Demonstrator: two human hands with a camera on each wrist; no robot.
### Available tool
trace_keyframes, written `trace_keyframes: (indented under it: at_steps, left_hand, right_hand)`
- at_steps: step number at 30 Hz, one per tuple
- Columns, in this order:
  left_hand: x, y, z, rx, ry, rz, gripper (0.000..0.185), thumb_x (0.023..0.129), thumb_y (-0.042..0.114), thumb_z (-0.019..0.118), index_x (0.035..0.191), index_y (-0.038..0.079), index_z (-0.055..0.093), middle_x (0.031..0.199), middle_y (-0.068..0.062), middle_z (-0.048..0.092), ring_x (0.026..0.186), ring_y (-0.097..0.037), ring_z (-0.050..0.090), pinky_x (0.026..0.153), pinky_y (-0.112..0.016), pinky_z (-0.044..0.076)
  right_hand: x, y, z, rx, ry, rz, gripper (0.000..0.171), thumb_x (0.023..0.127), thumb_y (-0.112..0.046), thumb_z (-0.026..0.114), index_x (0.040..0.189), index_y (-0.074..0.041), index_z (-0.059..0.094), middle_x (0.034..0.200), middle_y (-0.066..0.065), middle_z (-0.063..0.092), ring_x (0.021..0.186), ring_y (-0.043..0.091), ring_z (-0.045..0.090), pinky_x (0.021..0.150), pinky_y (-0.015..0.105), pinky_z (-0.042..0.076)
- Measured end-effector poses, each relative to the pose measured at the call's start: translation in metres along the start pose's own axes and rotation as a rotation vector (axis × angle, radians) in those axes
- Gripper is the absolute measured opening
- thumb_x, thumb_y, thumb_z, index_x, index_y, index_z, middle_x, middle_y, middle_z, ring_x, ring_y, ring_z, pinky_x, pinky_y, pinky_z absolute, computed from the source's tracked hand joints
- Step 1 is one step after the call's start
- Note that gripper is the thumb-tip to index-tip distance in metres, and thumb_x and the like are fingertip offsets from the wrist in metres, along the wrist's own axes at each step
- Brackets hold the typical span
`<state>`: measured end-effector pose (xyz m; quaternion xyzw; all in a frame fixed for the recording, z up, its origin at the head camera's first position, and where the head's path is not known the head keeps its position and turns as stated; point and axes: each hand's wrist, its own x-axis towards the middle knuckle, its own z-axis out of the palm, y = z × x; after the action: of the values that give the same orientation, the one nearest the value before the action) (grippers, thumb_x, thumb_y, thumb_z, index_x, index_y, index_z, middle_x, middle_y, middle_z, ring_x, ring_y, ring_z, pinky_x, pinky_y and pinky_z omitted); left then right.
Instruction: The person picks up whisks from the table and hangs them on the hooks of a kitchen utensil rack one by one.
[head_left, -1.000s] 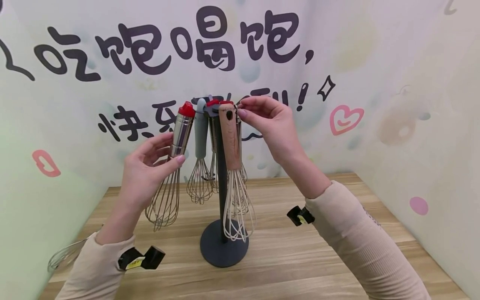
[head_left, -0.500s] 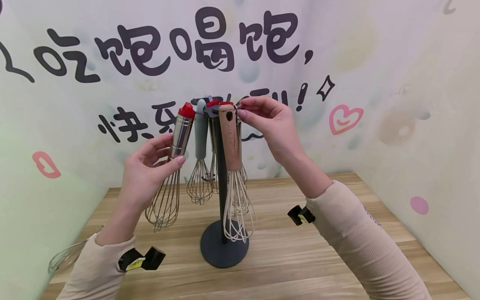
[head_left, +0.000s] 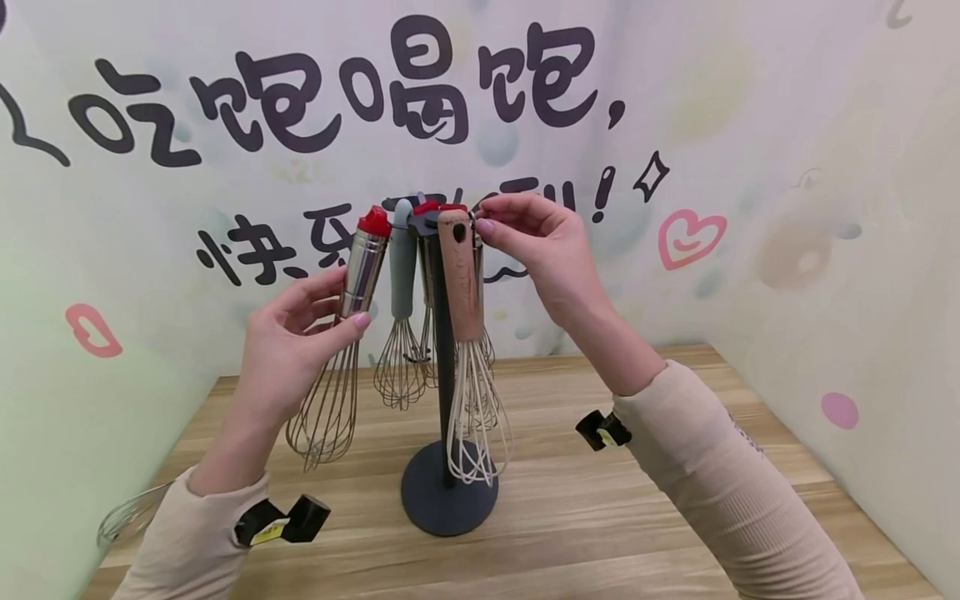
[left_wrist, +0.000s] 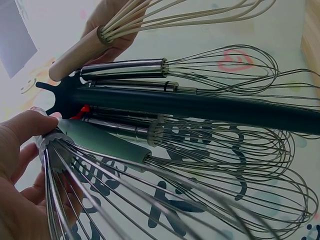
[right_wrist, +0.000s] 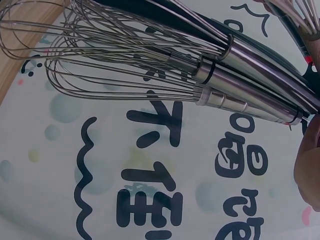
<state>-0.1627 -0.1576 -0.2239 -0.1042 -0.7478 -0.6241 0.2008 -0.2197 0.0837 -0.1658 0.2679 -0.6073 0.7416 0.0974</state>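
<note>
My left hand grips a steel-handled balloon whisk by the lower handle. The whisk tilts, its red end up beside the black stand's top and its wires pointing down left. My right hand pinches at a hook of the stand, thumb and forefinger beside a wooden-handled whisk; the wooden handle partly hides the fingertips. A blue-green-handled whisk hangs between the held whisk and the pole. In the right wrist view, steel-handled whisks hang near the right hand.
The stand's round base rests on the wood-grain table. Another whisk's wires lie at the table's left edge, partly behind the left sleeve. A printed wall with black lettering rises close behind.
The wire end of the whisk in my left hand has swung slightly left and down. My right hand and the stand keep their places.
</note>
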Motion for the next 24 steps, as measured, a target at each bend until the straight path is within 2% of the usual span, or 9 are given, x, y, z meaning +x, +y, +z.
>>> trace_keyframes:
  at_steps: [9, 16, 24]
  left_hand:
    - [-0.002, 0.004, 0.004, 0.118, -0.004, 0.028, 0.048, 0.083, 0.008, 0.072, 0.13, 0.008, 0.059, 0.106, 0.015, 0.06, 0.093, -0.005, 0.06, 0.076, -0.012, 0.051]
    - [-0.002, 0.0, 0.009, 0.081, -0.029, 0.024, 0.048, 0.083, 0.007, 0.072, 0.129, 0.008, 0.059, 0.104, 0.019, 0.061, 0.093, -0.004, 0.06, 0.077, -0.012, 0.051]
    - [0.0, -0.006, 0.013, 0.047, -0.037, -0.003, 0.049, 0.085, 0.008, 0.07, 0.132, 0.008, 0.057, 0.11, 0.015, 0.06, 0.098, -0.003, 0.061, 0.082, -0.011, 0.051]
  right_hand:
    - [-0.001, 0.001, -0.003, 0.005, -0.016, -0.005, 0.025, 0.087, 0.005, 0.061, 0.084, -0.018, 0.07, 0.08, -0.007, 0.068, 0.076, 0.004, 0.063, 0.079, 0.017, 0.054]
    - [0.0, 0.001, -0.004, 0.003, -0.009, -0.006, 0.024, 0.087, 0.005, 0.061, 0.085, -0.017, 0.07, 0.081, -0.007, 0.068, 0.077, 0.005, 0.063, 0.079, 0.018, 0.054]
    - [0.002, 0.002, -0.003, -0.03, 0.007, 0.007, 0.017, 0.086, 0.003, 0.064, 0.096, -0.009, 0.069, 0.085, -0.007, 0.068, 0.082, 0.006, 0.063, 0.082, 0.019, 0.054]
